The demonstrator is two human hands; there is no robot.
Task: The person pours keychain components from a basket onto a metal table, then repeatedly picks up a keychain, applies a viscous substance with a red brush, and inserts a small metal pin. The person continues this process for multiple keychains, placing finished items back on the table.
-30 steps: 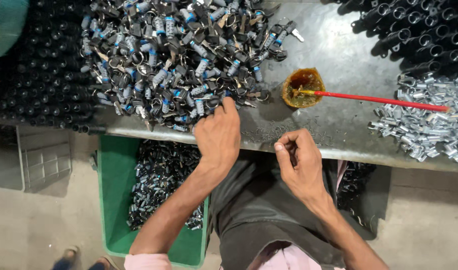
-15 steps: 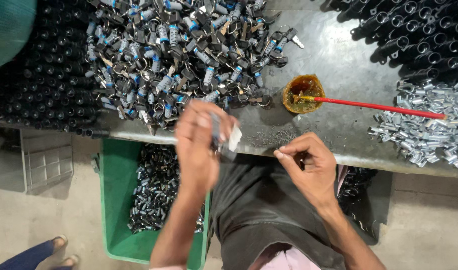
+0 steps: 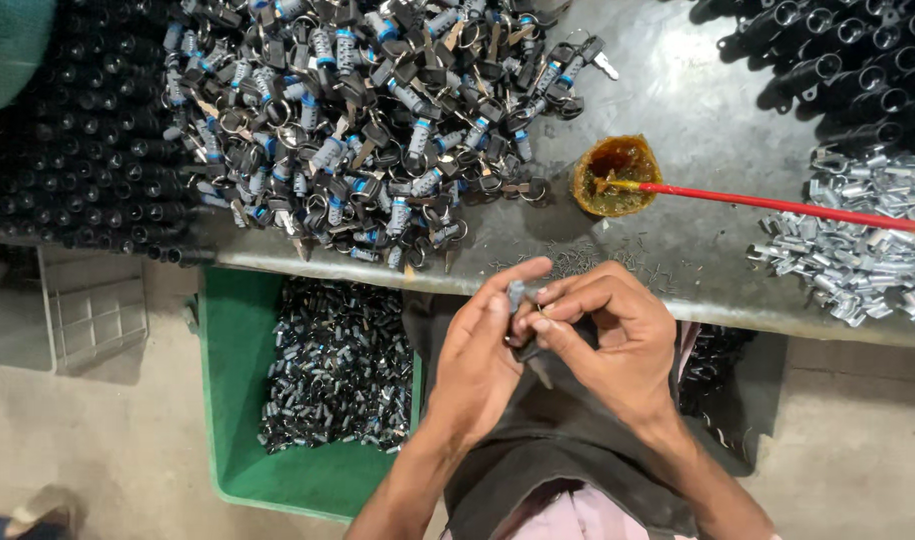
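My left hand [image 3: 483,350] and my right hand [image 3: 608,335] meet above my lap, just below the metal table edge [image 3: 618,300]. Together they pinch a small grey lock cylinder with a black key part [image 3: 520,305], held between the fingertips of both hands. A large heap of black keys and blue-banded lock cylinders [image 3: 368,120] lies on the table above the hands. A round dish of amber grease [image 3: 616,175] with a red stick [image 3: 778,205] resting in it sits to the upper right.
A green bin [image 3: 233,400] with several dark finished parts stands on the floor at left. Black tubes fill the table's left side [image 3: 78,170] and top right corner [image 3: 858,70]. Silver metal clips [image 3: 858,240] pile at right. A grey crate [image 3: 68,310] sits far left.
My left hand took a key-and-cylinder piece from the heap, lifted it off the table, and brought it down to my right hand; both hands now grip it over my lap.
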